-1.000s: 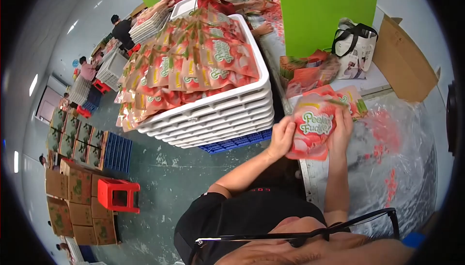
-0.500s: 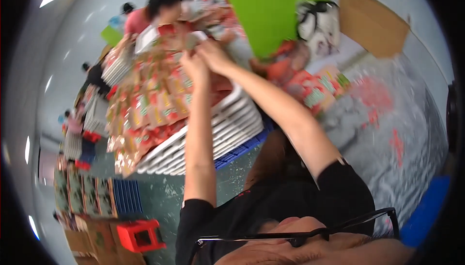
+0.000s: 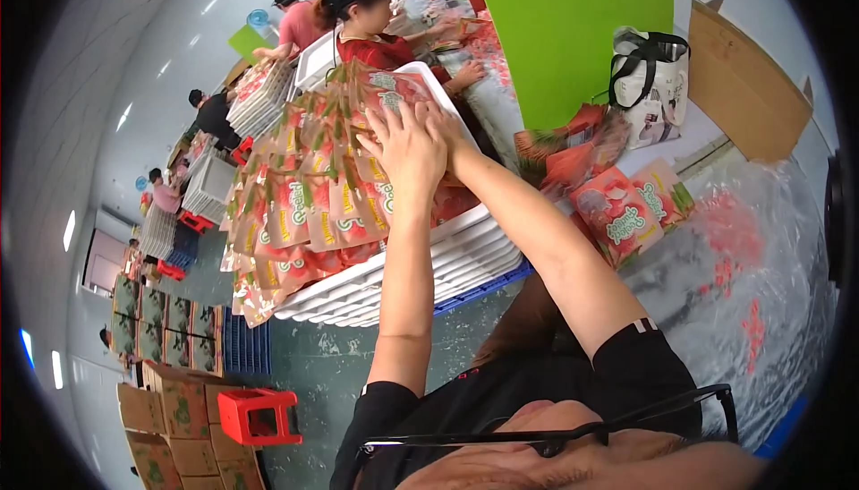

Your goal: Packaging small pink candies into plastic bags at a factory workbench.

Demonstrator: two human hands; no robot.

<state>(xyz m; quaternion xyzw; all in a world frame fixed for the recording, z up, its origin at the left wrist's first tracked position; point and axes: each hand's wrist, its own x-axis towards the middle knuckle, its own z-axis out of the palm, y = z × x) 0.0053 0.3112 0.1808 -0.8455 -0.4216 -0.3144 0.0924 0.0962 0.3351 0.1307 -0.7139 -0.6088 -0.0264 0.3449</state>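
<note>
Pink and tan printed pouches (image 3: pixel 309 199) lie in overlapping rows, heaped above the rim of the top white tray (image 3: pixel 344 289). Near the far right end of the heap, my left hand (image 3: pixel 410 152) lies flat on the pouches, fingers spread. My right hand (image 3: pixel 455 143) rests right beside it, its fingers stretched forward and partly behind the left hand. Neither hand grips anything. Under the top tray several more white trays are stacked, on a blue base (image 3: pixel 483 286).
To the right, two pouches (image 3: pixel 617 213) lie on a table under clear plastic sheeting (image 3: pixel 716 266). A black-and-white bag (image 3: pixel 651 87) stands by a green panel (image 3: pixel 582 34). Across the tray, a co-worker in red (image 3: pixel 376 47) works at another table. A red stool (image 3: pixel 259 417) stands lower left.
My hands were drawn together, blurred, at the far end of the heap; now they lie flat on the pouches, left fingers spread. The whole view has shifted.
</note>
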